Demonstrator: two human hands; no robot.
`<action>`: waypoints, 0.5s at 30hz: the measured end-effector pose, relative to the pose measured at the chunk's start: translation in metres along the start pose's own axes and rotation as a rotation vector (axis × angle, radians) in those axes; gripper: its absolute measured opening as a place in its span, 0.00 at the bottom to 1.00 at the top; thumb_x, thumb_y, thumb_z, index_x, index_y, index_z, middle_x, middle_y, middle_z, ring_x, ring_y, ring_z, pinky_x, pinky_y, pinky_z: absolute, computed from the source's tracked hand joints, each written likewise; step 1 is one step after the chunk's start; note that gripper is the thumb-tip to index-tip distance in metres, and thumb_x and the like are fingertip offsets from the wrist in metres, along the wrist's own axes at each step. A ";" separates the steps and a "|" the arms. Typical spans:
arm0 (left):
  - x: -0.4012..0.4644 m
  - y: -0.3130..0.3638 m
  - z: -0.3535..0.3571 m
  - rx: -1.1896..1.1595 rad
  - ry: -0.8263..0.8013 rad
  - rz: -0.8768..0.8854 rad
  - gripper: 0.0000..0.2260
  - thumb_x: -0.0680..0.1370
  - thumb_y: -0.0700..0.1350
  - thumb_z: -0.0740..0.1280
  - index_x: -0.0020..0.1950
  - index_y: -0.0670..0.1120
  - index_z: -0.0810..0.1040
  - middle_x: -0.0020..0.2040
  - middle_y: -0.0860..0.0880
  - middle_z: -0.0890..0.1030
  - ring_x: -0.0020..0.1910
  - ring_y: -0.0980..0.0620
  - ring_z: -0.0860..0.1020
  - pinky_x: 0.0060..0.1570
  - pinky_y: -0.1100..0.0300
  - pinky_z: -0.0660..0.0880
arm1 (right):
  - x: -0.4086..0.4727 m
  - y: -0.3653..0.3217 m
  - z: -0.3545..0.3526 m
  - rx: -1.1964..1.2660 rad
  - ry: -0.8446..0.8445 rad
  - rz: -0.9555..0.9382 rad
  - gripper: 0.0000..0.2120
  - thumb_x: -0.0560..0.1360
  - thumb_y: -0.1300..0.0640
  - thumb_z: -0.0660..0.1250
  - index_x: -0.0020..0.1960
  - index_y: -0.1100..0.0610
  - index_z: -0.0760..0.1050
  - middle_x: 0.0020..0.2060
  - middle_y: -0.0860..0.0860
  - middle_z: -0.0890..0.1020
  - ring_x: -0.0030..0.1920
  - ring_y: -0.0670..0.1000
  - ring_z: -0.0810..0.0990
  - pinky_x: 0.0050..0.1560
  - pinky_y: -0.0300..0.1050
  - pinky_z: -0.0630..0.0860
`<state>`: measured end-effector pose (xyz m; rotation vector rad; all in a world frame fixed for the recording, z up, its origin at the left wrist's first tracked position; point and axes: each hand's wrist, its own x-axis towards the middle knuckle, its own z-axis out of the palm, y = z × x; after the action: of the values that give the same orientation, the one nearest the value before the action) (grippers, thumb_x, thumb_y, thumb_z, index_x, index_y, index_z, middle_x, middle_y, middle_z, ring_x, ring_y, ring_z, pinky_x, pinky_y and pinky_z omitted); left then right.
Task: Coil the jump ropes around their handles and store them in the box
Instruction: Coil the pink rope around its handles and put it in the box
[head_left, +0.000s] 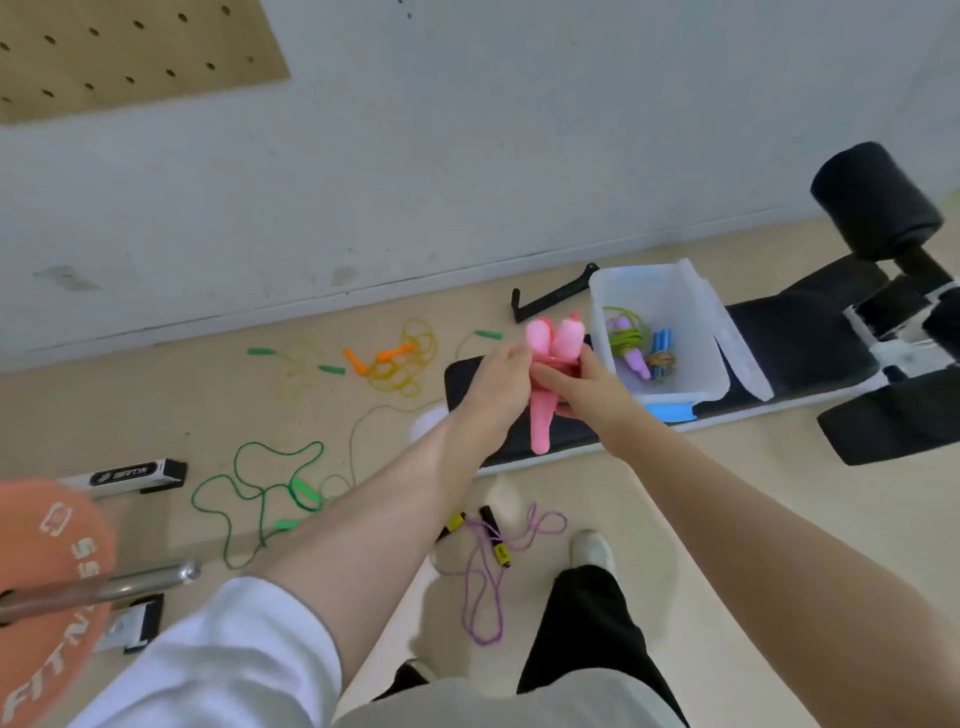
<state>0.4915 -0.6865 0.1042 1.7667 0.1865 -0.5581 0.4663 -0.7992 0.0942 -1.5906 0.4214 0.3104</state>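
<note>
Both hands hold a pink jump rope (545, 364) with its two handles together in front of me, above the bench. My left hand (496, 384) grips the handles from the left. My right hand (582, 387) pinches them from the right, where the rope is wound at their middle. The clear plastic box (613, 291) stands on the bench just right of my hands and contains a purple-handled coiled rope (631, 348) and a blue-handled one (661, 353). Loose on the floor lie an orange rope (400, 358), green ropes (265, 488) and a purple rope (488, 566).
A black workout bench (800, 343) runs right, with padded rollers (878, 202) at its far end. The box lid (737, 358) leans against the box. An orange weight plate on a barbell (47, 587) sits at lower left. My feet (589, 551) stand by the purple rope.
</note>
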 end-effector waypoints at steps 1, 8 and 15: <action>0.015 0.005 0.017 0.020 -0.034 -0.007 0.13 0.79 0.47 0.51 0.50 0.52 0.75 0.55 0.44 0.80 0.56 0.45 0.78 0.61 0.46 0.72 | 0.011 0.000 -0.021 -0.008 -0.006 0.015 0.21 0.72 0.54 0.71 0.61 0.56 0.69 0.51 0.51 0.80 0.51 0.48 0.80 0.58 0.49 0.76; 0.109 0.044 0.121 0.016 -0.097 -0.112 0.14 0.81 0.43 0.54 0.65 0.45 0.71 0.59 0.51 0.74 0.55 0.55 0.74 0.56 0.66 0.70 | 0.108 0.011 -0.152 -0.189 0.092 0.142 0.29 0.60 0.42 0.73 0.57 0.55 0.73 0.49 0.51 0.81 0.50 0.51 0.80 0.52 0.50 0.77; 0.213 0.015 0.176 0.060 -0.050 -0.181 0.17 0.82 0.43 0.55 0.71 0.44 0.67 0.67 0.49 0.71 0.65 0.54 0.69 0.62 0.66 0.63 | 0.233 0.061 -0.205 -0.195 0.156 0.318 0.15 0.66 0.43 0.71 0.43 0.53 0.79 0.37 0.48 0.82 0.41 0.49 0.81 0.39 0.42 0.75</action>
<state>0.6354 -0.8927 -0.0117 1.8031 0.2998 -0.7441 0.6353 -1.0243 -0.0501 -1.7442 0.7879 0.4820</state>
